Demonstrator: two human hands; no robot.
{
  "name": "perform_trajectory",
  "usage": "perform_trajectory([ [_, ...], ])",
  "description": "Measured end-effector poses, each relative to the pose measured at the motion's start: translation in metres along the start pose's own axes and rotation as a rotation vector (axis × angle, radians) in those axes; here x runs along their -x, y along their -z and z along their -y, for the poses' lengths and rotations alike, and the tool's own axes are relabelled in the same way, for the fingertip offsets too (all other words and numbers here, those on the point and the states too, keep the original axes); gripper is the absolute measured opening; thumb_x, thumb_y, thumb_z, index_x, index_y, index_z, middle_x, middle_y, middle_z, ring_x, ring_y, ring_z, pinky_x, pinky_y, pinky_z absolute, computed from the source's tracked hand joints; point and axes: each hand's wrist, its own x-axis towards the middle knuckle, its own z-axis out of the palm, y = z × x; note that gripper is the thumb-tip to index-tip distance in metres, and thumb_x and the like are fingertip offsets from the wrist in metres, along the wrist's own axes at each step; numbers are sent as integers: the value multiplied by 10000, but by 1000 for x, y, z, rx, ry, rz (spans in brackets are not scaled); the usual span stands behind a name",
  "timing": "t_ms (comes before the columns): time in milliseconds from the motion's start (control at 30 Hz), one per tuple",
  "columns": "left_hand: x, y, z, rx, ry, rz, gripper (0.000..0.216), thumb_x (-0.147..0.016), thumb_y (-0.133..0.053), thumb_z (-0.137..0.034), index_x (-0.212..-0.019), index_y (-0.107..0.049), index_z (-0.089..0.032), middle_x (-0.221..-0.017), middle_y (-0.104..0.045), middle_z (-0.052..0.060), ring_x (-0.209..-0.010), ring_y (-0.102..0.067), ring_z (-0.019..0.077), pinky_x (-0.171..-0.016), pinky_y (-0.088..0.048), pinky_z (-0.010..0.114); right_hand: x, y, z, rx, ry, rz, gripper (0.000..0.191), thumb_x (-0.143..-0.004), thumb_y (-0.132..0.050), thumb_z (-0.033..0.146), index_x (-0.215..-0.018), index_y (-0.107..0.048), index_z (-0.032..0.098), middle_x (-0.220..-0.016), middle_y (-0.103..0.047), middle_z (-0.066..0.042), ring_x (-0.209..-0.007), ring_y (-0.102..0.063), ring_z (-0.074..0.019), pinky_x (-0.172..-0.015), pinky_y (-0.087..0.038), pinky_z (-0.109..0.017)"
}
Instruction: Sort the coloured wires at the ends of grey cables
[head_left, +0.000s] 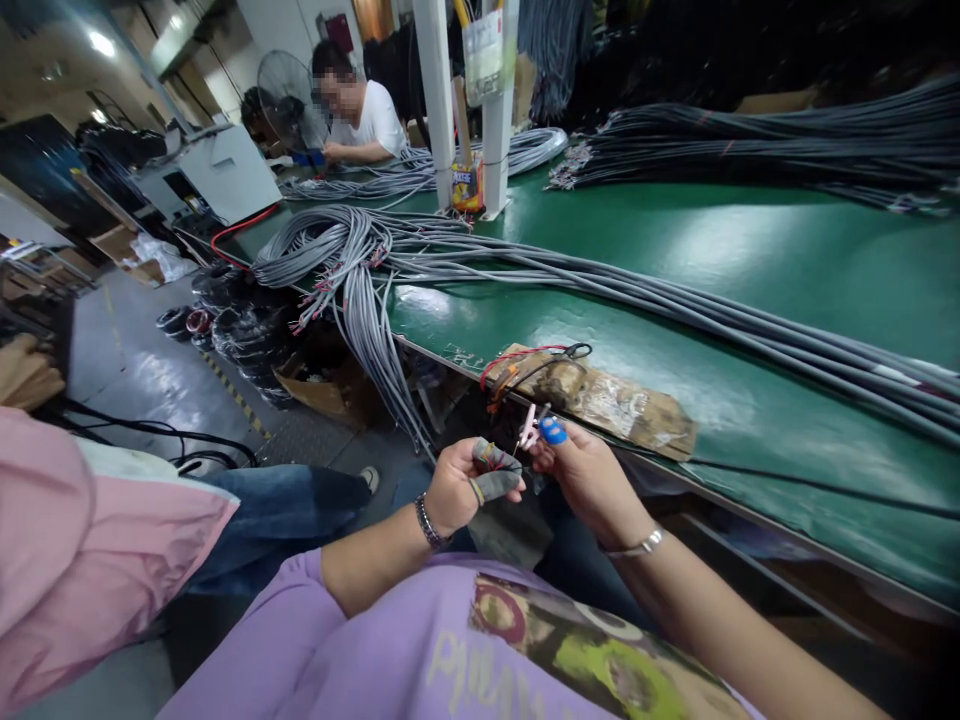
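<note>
My left hand (466, 483) is closed around the end of a grey cable (496, 470), with grey finger covers on the thumb and forefinger. Thin coloured wires stick out of the cable end between my two hands. My right hand (585, 470) is closed in a pinch on those wire tips (528, 430), its thumb capped with a blue finger cover (553, 431). Both hands are held in front of the near edge of the green table (750, 260), just below a taped brown cardboard pad (622, 400) with red and black wires (525, 360) on it.
Long bundles of grey cables (675, 300) lie across the table and hang over its left edge (375, 340). More cable bundles (750, 130) lie at the back right. A person in a white shirt (367, 115) works at the far end beside two white posts (439, 100). Another person's pink sleeve (97, 540) is at my left.
</note>
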Motion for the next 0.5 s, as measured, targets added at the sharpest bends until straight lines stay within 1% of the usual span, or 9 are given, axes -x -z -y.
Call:
perform_trajectory([
  [33, -1, 0, 1, 0, 4, 2, 387, -559, -849, -388, -718, -618, -121, -640, -686, 34, -506, -620, 122, -517, -510, 243, 0, 0, -2, 78, 56, -59, 421, -726, -660, 611, -650, -617, 200, -598, -560, -11, -525, -452, -121, -520, -419, -263],
  [67, -2, 0, 1, 0, 8, 6, 391, -555, -851, -390, -716, -617, -121, -640, -686, 34, -508, -620, 122, -518, -511, 244, 1, 0, -5, 134, 87, -89, 448, -743, -615, 645, -658, -623, 205, -610, -574, -21, -540, -472, -134, -532, -423, -274],
  [100, -3, 0, 2, 0, 13, 12, 395, -551, -852, -392, -714, -617, -120, -642, -686, 34, -510, -620, 122, -518, -512, 245, 0, 0, -7, 153, 87, -79, 477, -759, -565, 677, -681, -634, 212, -618, -580, -27, -555, -492, -147, -543, -431, -286],
  [133, -5, 0, 2, 1, 15, 18, 399, -548, -853, -394, -714, -617, -119, -646, -686, 34, -511, -620, 122, -520, -514, 247, -1, 0, -9, 129, 60, -35, 504, -769, -520, 703, -714, -646, 218, -626, -582, -29, -567, -509, -158, -548, -441, -297],
  [200, -7, 1, 2, 2, 14, 32, 399, -547, -853, -392, -719, -619, -118, -649, -685, 32, -515, -621, 121, -527, -518, 248, -4, -2, -11, 6, -32, 78, 539, -773, -478, 730, -794, -660, 224, -649, -587, -31, -578, -533, -171, -542, -459, -313],
  [267, -8, 0, 1, 9, 9, 36, 397, -549, -853, -389, -723, -620, -119, -649, -683, 28, -517, -621, 119, -530, -519, 247, -7, -4, -11, -120, -98, 128, 553, -762, -497, 732, -857, -661, 213, -686, -606, -39, -587, -548, -176, -530, -472, -320],
  [333, -9, -1, 0, 14, 11, 33, 402, -546, -853, -394, -719, -616, -120, -645, -682, 26, -512, -618, 116, -527, -517, 246, -10, -7, -10, -185, -108, 106, 539, -751, -549, 704, -897, -659, 197, -727, -627, -51, -604, -559, -175, -529, -479, -316],
  [400, -10, -2, 0, 15, 22, 31, 411, -538, -854, -405, -708, -611, -120, -636, -678, 24, -504, -611, 113, -520, -514, 245, -10, -9, -9, -211, -103, 76, 527, -745, -582, 681, -917, -659, 189, -746, -641, -58, -615, -566, -176, -526, -481, -310],
  [500, -11, -2, 2, 22, 36, 38, 419, -530, -857, -409, -696, -604, -120, -625, -674, 23, -498, -604, 110, -514, -509, 243, -9, -10, -9, -218, -112, 65, 533, -743, -581, 684, -921, -658, 188, -760, -655, -67, -622, -575, -182, -522, -484, -312],
])
